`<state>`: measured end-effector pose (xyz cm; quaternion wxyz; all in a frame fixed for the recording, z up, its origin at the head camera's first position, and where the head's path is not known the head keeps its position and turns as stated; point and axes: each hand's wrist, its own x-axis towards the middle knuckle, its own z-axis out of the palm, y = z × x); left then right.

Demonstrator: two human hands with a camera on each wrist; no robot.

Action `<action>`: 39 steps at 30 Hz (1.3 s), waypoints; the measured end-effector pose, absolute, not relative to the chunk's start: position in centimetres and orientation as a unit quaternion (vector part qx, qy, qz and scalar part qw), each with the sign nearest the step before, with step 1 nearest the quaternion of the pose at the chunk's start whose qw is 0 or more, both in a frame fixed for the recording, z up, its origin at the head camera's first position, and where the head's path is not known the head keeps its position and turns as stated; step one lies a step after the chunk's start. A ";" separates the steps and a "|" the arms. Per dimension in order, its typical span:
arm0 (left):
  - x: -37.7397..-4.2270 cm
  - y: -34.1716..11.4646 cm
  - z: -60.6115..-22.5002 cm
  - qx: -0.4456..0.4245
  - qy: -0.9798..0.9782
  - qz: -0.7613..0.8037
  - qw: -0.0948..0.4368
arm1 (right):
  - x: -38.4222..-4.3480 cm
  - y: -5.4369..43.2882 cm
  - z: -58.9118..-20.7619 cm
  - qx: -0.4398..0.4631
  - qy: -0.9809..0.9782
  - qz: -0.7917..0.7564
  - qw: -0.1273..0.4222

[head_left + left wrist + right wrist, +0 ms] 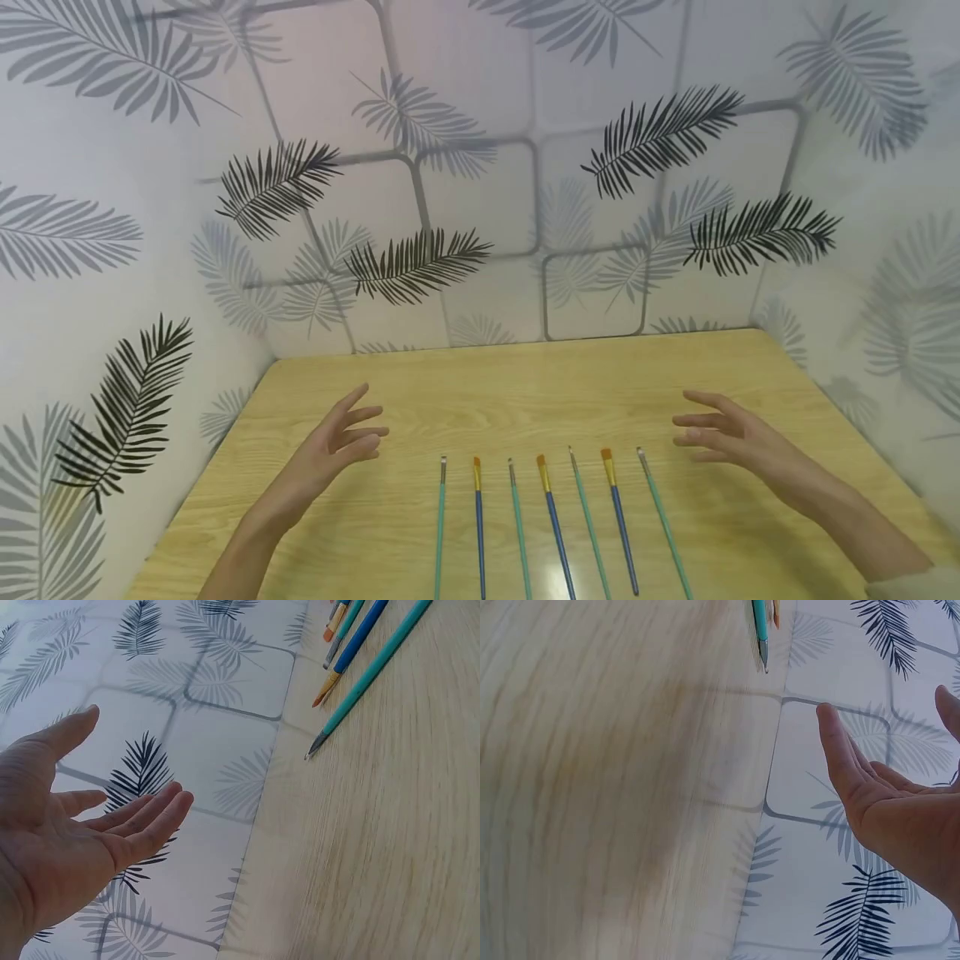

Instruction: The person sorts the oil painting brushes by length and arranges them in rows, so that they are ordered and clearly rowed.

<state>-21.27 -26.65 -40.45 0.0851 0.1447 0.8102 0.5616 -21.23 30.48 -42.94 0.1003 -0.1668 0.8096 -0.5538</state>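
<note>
Several paintbrushes lie in a row on the wooden table, bristles pointing away from me. Teal-handled ones, such as the leftmost teal brush (440, 525) and the rightmost teal brush (663, 521), alternate with blue-handled ones, such as the middle blue brush (555, 533). My left hand (326, 454) hovers to the left of the row, fingers spread and holding nothing. To the right of the row, my right hand (738, 437) is likewise raised with loosely extended fingers and nothing in it. The left wrist view shows the left palm (82, 840) turned up, apart from the brushes.
The light wooden table (480, 400) has its far edge against a wall (480, 200) papered with grey and black feather-like leaves. Similar leaf-patterned surfaces rise at the left and right sides. Some brush handles run out of the head view's lower edge.
</note>
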 end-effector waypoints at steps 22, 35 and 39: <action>-20.6 -25.3 -40.7 0.109 0.799 0.578 0.126 | -21.1 28.7 -43.7 -0.149 0.777 -0.595 0.145; -20.7 -24.8 -41.7 0.154 0.790 0.570 0.164 | -20.9 28.1 -43.7 -0.141 0.777 -0.590 0.169; -20.8 -24.7 -41.9 0.169 0.784 0.569 0.181 | -21.0 28.0 -44.0 -0.145 0.770 -0.595 0.178</action>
